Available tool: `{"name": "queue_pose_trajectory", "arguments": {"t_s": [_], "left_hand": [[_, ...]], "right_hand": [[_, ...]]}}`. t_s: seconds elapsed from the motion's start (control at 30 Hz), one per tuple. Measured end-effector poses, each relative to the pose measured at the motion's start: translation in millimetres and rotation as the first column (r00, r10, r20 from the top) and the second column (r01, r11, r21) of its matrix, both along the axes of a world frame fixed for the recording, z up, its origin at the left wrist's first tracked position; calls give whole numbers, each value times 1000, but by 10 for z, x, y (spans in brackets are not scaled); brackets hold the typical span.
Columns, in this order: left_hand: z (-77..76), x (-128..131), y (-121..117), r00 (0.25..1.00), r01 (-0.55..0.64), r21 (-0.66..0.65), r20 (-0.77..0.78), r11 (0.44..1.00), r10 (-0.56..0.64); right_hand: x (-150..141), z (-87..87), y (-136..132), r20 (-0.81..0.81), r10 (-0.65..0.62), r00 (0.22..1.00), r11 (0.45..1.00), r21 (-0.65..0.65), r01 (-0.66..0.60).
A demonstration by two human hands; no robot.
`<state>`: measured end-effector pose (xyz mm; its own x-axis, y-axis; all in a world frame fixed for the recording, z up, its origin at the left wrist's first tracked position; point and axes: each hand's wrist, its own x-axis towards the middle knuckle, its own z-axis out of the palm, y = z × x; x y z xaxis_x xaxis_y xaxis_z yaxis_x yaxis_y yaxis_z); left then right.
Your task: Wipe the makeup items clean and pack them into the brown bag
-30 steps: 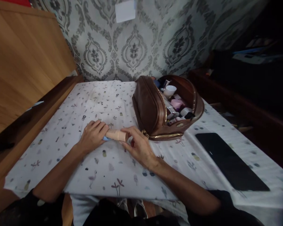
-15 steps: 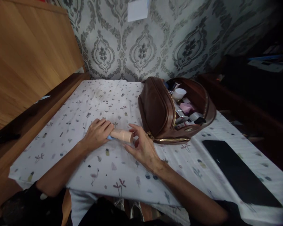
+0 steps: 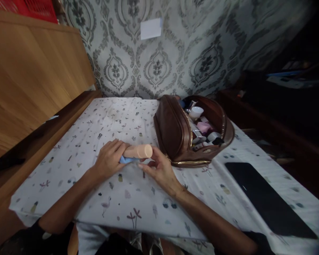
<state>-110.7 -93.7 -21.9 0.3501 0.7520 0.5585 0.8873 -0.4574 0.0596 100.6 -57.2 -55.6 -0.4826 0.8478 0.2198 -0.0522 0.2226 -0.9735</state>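
Observation:
My left hand [image 3: 110, 157] is closed around a beige cosmetic tube [image 3: 134, 151], whose rounded cap end points right. Under the tube, some light blue material [image 3: 127, 160] shows below the left fingers; I cannot tell if it is a cloth. Beside the cap end is my right hand [image 3: 159, 168], thumb and fingers apart and curved. Whether its fingertips touch the tube or the blue material is unclear. Just beyond the right hand stands a brown zip bag [image 3: 172, 129], unzipped, with several cosmetics inside, among them a white cap [image 3: 196, 112] and a pink item [image 3: 204, 127].
A patterned white cloth [image 3: 114, 117] covers the table. At the right lies a long black flat object [image 3: 266, 198]. A wooden panel [image 3: 37, 60] rises at the left, and a patterned wall [image 3: 156, 67] stands behind. A red basket [image 3: 42, 10] is at top left.
The tube's cap end has tipped up a little and turned more toward me, and more of the blue material shows. My view has tilted upward slightly.

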Motion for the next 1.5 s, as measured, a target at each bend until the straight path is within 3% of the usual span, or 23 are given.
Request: {"name": "queue_pose_trajectory", "arguments": {"t_s": [0.07, 0.13, 0.2, 0.27, 0.37, 0.47, 0.53, 0.6, 0.67, 0.77, 0.87, 1.0, 1.13, 1.27, 1.4, 1.5], "left_hand": [[75, 145, -46, 951, 25, -127, 308, 992, 16], [140, 307, -92, 802, 123, -268, 593, 956, 63], [173, 452, -124, 654, 212, -330, 747, 920, 118], [176, 541, -135, 592, 233, -343, 792, 910, 147], [153, 525, -111, 586, 233, -383, 789, 894, 185], [131, 349, -43, 569, 251, -431, 790, 867, 228], [123, 190, 23, 549, 178, -416, 794, 892, 261], [128, 48, 96, 473, 55, -400, 817, 915, 329], [152, -38, 166, 331, -16, -423, 853, 906, 404], [221, -17, 234, 154, 28, -424, 897, 905, 415], [301, 127, 227, 93, 153, -407, 913, 901, 397], [364, 197, 112, 127, 437, -422, 903, 795, 409], [383, -22, -8, 244, 638, -336, 942, 693, 232], [442, -240, -66, 460, 654, -438, 877, 616, 135], [543, -307, -59, 590, 590, -499, 803, 634, 83], [597, -308, -33, 635, 540, -522, 768, 660, 87]], "right_hand": [[8, 21, -14, -16, 74, 997, 997, 33, -73], [21, 41, -34, -17, 154, 988, 987, 37, -153], [31, 57, -52, -35, 232, 972, 972, -25, -233], [31, 72, -62, -100, 275, 956, 949, -129, -286], [19, 106, -67, -198, 279, 940, 908, -265, -325], [19, 156, -72, -224, 252, 941, 871, -371, -322], [29, 190, -80, -217, 248, 944, 845, -428, -320], [38, 216, -89, -205, 262, 943, 833, -446, -328], [36, 225, -99, -186, 286, 940, 843, -418, -339], [13, 202, -112, -160, 355, 921, 834, -392, -389], [-2, 157, -112, -142, 414, 899, 813, -386, -436], [31, 152, -89, -97, 390, 916, 853, -337, -399], [69, 199, -65, -143, 368, 919, 836, -383, -394], [87, 180, -56, -187, 416, 890, 753, -477, -453], [117, 174, -56, -258, 522, 813, 643, -507, -574], [151, 249, -54, -217, 529, 820, 678, -473, -563]]}}
